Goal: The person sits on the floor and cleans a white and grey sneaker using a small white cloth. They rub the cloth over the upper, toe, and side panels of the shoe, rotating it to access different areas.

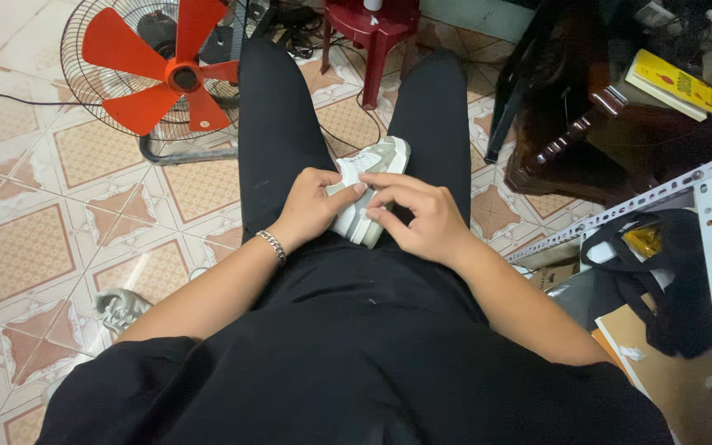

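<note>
The white-and-grey sneaker (372,177) lay between the person's thighs, toe pointing away; left hand (311,206) and right hand (422,216) both grasped its near end.

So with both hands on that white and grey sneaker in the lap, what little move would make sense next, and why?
Probably a firmer pinch by the right hand while the left hand steadies. The sneaker lies between the thighs, toe pointing away, and both hands' fingertips meet on its upper, where the laces would be. What they grip is hidden, so this is a guess.
</note>
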